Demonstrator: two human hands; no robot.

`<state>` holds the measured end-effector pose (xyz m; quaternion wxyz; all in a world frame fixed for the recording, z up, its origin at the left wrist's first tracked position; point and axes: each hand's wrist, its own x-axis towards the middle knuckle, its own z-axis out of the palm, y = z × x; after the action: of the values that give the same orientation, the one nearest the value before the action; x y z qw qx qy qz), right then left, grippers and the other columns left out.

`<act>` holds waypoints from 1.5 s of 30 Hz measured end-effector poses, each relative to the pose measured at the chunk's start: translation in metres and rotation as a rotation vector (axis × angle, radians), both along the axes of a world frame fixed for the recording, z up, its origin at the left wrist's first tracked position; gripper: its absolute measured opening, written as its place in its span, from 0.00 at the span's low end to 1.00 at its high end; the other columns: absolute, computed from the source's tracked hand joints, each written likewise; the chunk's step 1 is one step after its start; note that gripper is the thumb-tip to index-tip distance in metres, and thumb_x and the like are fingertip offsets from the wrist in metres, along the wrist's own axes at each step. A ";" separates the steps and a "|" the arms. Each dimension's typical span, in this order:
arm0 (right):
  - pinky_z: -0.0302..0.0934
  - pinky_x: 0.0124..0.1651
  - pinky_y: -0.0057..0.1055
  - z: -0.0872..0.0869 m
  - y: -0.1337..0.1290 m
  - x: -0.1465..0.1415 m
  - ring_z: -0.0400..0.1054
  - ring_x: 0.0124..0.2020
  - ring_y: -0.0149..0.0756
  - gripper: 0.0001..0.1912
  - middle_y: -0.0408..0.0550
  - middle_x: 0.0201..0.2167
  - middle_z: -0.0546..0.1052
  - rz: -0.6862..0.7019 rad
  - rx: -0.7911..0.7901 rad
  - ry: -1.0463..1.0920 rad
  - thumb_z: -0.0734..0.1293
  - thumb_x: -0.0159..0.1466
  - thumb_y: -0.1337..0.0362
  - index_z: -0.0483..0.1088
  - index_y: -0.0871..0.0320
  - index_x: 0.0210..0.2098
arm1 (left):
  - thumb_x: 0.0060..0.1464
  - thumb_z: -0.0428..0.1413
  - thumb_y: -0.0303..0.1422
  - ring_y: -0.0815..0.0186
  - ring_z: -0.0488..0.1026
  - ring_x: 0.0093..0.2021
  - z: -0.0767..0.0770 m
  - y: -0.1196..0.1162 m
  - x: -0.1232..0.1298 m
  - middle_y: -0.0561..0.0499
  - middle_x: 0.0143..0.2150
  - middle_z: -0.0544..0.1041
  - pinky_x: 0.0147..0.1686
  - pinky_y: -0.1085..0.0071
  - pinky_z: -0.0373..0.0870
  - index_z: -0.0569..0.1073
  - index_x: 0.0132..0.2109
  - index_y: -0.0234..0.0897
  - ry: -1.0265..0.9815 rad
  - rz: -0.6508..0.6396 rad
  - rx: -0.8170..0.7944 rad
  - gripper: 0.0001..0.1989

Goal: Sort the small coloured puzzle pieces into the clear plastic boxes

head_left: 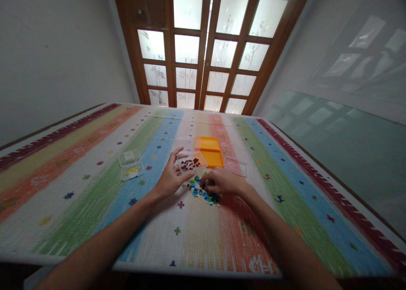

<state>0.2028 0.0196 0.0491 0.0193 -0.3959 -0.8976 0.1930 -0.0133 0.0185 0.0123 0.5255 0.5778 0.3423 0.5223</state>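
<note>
A clear plastic box (pixel 203 167) with dark red pieces (pixel 190 163) in it stands tilted near the middle of the table. My left hand (pixel 173 175) is round its left side, thumb and fingers holding it. In front of the box lies a loose pile of small blue, green, pale yellow and dark pieces (pixel 199 192). My right hand (pixel 222 181) reaches over the right part of this pile with its fingertips bent down and pressed together among the pieces. Whatever is between those fingertips is too small to make out.
Behind the box lies an open orange case (pixel 213 158) with a clear lid part. A small open clear box (pixel 123 176) with yellow pieces is on the left, and a clear lid (pixel 236 166) on the right. A striped cloth (pixel 104 197) covers the table.
</note>
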 end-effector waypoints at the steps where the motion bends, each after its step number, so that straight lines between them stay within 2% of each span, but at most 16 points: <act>1: 0.61 0.36 0.26 -0.001 0.000 0.000 0.75 0.34 0.36 0.13 0.46 0.34 0.83 0.002 -0.002 0.001 0.68 0.58 0.73 0.82 0.55 0.39 | 0.47 0.69 0.31 0.58 0.79 0.50 0.000 0.000 0.000 0.43 0.61 0.67 0.55 0.54 0.75 0.58 0.66 0.47 0.000 -0.001 0.001 0.42; 7: 0.58 0.33 0.26 -0.006 0.002 0.001 0.72 0.29 0.33 0.11 0.46 0.29 0.82 0.022 -0.007 0.010 0.68 0.58 0.73 0.82 0.56 0.37 | 0.47 0.69 0.31 0.59 0.79 0.50 0.000 0.000 0.000 0.43 0.61 0.66 0.55 0.54 0.76 0.57 0.65 0.46 0.008 0.000 -0.012 0.43; 10: 0.59 0.35 0.25 -0.001 0.002 0.006 0.71 0.29 0.31 0.10 0.46 0.30 0.81 0.035 -0.067 0.117 0.69 0.60 0.72 0.82 0.57 0.38 | 0.48 0.69 0.32 0.59 0.79 0.50 -0.001 0.000 -0.001 0.42 0.61 0.66 0.55 0.54 0.76 0.57 0.66 0.46 0.021 -0.004 -0.004 0.42; 12: 0.58 0.33 0.25 0.005 0.001 0.011 0.68 0.26 0.29 0.09 0.44 0.27 0.79 0.028 -0.086 0.234 0.69 0.61 0.69 0.82 0.58 0.39 | 0.48 0.69 0.32 0.58 0.79 0.51 -0.001 0.000 -0.001 0.42 0.62 0.66 0.56 0.54 0.75 0.57 0.66 0.47 0.030 -0.003 0.001 0.42; 15: 0.51 0.26 0.24 0.015 0.001 0.020 0.58 0.20 0.26 0.12 0.39 0.18 0.70 -0.061 -0.046 0.416 0.68 0.64 0.60 0.82 0.59 0.40 | 0.48 0.69 0.32 0.58 0.79 0.51 -0.002 -0.002 0.001 0.42 0.62 0.66 0.55 0.54 0.75 0.57 0.66 0.47 0.023 -0.029 -0.006 0.43; 19: 0.46 0.25 0.25 0.020 0.004 0.026 0.53 0.20 0.26 0.16 0.38 0.18 0.66 -0.179 0.044 0.538 0.67 0.65 0.57 0.81 0.61 0.41 | 0.49 0.69 0.34 0.57 0.79 0.51 0.000 -0.006 0.005 0.41 0.63 0.66 0.54 0.55 0.77 0.58 0.67 0.48 0.010 -0.101 0.013 0.42; 21: 0.46 0.25 0.26 0.019 0.006 0.026 0.53 0.20 0.26 0.15 0.38 0.18 0.66 -0.188 0.030 0.526 0.68 0.64 0.58 0.81 0.62 0.40 | 0.50 0.69 0.34 0.57 0.79 0.52 0.002 -0.009 0.007 0.40 0.64 0.66 0.54 0.55 0.77 0.58 0.66 0.47 0.029 -0.123 0.032 0.41; 26: 0.46 0.26 0.25 0.012 0.011 0.024 0.53 0.20 0.26 0.14 0.37 0.17 0.64 -0.168 -0.123 0.485 0.69 0.62 0.59 0.82 0.63 0.38 | 0.50 0.69 0.32 0.57 0.79 0.52 -0.001 -0.014 0.011 0.40 0.64 0.65 0.55 0.55 0.76 0.58 0.66 0.47 0.053 -0.183 0.034 0.41; 30: 0.47 0.26 0.25 0.013 0.012 0.025 0.54 0.21 0.26 0.13 0.40 0.18 0.68 -0.180 -0.235 0.466 0.70 0.60 0.58 0.82 0.62 0.35 | 0.50 0.69 0.32 0.56 0.78 0.53 -0.004 -0.016 0.012 0.40 0.63 0.65 0.55 0.55 0.76 0.57 0.67 0.48 0.019 -0.220 0.002 0.42; 35: 0.53 0.29 0.26 0.017 0.011 0.025 0.61 0.24 0.28 0.12 0.45 0.25 0.78 -0.203 -0.328 0.437 0.71 0.58 0.59 0.82 0.62 0.33 | 0.50 0.69 0.31 0.56 0.79 0.52 -0.005 -0.016 0.012 0.40 0.63 0.65 0.54 0.55 0.76 0.57 0.67 0.49 0.005 -0.238 0.002 0.42; 39: 0.52 0.29 0.26 0.014 0.013 0.025 0.61 0.24 0.28 0.12 0.45 0.23 0.77 -0.216 -0.299 0.412 0.71 0.58 0.60 0.83 0.63 0.33 | 0.50 0.69 0.31 0.57 0.79 0.51 -0.005 -0.016 0.013 0.41 0.63 0.65 0.54 0.56 0.77 0.57 0.67 0.49 0.008 -0.234 -0.010 0.42; 45: 0.47 0.27 0.26 0.008 0.015 0.025 0.58 0.21 0.27 0.12 0.45 0.22 0.76 -0.240 -0.139 0.368 0.70 0.61 0.61 0.84 0.62 0.37 | 0.50 0.69 0.31 0.56 0.79 0.52 -0.005 -0.015 0.012 0.40 0.63 0.66 0.53 0.57 0.77 0.58 0.66 0.48 0.015 -0.226 0.000 0.42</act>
<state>0.2276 0.0345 0.0575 0.1782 -0.4582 -0.8100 0.3196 -0.0013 0.0030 0.0077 0.5788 0.6164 0.2787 0.4553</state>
